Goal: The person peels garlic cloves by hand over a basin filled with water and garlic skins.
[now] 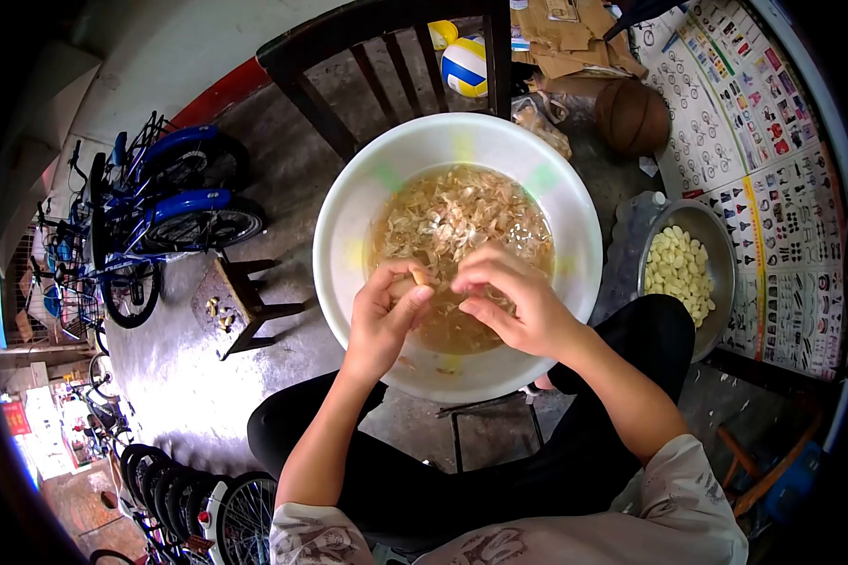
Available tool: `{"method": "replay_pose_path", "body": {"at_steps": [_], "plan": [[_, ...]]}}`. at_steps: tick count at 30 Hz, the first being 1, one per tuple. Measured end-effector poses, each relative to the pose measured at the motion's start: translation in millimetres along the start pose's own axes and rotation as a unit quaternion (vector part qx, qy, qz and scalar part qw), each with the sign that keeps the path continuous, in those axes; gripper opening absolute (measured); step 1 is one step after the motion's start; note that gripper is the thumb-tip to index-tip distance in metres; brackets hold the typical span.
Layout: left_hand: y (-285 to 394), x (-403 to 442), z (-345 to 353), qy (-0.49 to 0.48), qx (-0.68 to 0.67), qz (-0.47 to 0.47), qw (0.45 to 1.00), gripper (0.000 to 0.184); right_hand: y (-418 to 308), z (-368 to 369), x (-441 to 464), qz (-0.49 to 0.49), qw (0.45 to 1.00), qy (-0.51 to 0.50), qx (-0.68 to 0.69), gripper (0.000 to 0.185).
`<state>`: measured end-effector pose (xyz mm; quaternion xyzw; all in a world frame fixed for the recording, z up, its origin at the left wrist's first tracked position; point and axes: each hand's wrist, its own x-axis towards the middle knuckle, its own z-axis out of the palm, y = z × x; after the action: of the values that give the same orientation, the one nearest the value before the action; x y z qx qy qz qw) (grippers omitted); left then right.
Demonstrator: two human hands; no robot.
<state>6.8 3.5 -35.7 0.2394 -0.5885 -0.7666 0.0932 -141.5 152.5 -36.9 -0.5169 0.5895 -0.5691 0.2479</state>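
Observation:
Over a wide white basin (349, 179) of cloudy water, both of my hands are raised close together. A small garlic clove (421, 278) is pinched between the thumb and fingers of my left hand (383, 311). Just beside it, my right hand (523, 301) has curved fingers with a gap between thumb and forefinger; I see nothing held in it. Loose garlic skins (462, 212) float thickly on the water beneath. To the right stands a metal bowl (723, 311) heaped with peeled garlic cloves (676, 273).
A dark wooden chair (358, 56) stands behind the basin. Near it lie a volleyball (464, 68), a brown basketball (633, 117) and flattened cardboard (561, 38). At left are a small stool (226, 306) and several bicycles (193, 212). My knees flank the basin.

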Motion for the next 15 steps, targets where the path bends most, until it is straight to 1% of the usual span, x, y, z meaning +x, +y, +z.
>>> {"method": "replay_pose_path", "body": {"at_steps": [1, 2, 3, 4, 6, 8, 10, 11, 13, 14, 15], "plan": [[3.4, -1.2, 3.3, 0.034, 0.112, 0.026, 0.993, 0.02, -5.1, 2.6, 2.2, 0.012, 0.999, 0.039, 0.003, 0.016], [6.2, -2.2, 5.0, 0.034, 0.111, 0.025, 0.993, 0.02, -7.4, 3.8, 3.2, 0.024, 0.997, 0.079, 0.005, 0.019], [8.7, -3.8, 6.9, 0.021, 0.237, 0.056, 0.97, 0.02, -4.0, 3.1, 2.3, 0.026, 0.997, 0.079, 0.006, 0.019], [10.2, -5.7, 8.4, 0.007, 0.359, 0.085, 0.929, 0.019, 1.8, 2.2, 1.1, 0.014, 0.997, 0.076, -0.002, 0.021], [11.2, -6.3, 14.9, 0.017, 0.378, 0.1, 0.92, 0.022, 5.7, 3.4, -0.9, 0.003, 0.997, 0.073, -0.01, 0.024], [8.2, -6.0, 16.6, 0.028, 0.396, 0.114, 0.911, 0.024, 4.1, 9.5, -3.2, 0.033, 0.996, 0.077, -0.008, 0.022], [1.6, -4.9, 14.4, 0.041, 0.458, 0.179, 0.87, 0.025, 3.2, 13.7, -4.1, 0.027, 0.996, 0.085, -0.031, 0.023], [2.0, -5.2, 15.0, 0.042, 0.458, 0.178, 0.87, 0.025, 2.8, 15.6, -4.4, 0.019, 0.994, 0.093, -0.055, 0.024], [4.2, -6.7, 17.1, 0.05, 0.555, 0.205, 0.805, 0.017, 1.3, 19.6, -5.3, 0.021, 0.993, 0.1, -0.051, 0.023], [4.5, -7.1, 18.2, 0.051, 0.555, 0.204, 0.805, 0.017, 1.0, 21.0, -5.1, 0.021, 0.993, 0.109, -0.048, 0.023], [4.5, -7.2, 19.4, 0.052, 0.57, 0.215, 0.791, 0.015, 1.1, 22.0, -4.7, 0.021, 0.993, 0.109, -0.048, 0.023]]}}
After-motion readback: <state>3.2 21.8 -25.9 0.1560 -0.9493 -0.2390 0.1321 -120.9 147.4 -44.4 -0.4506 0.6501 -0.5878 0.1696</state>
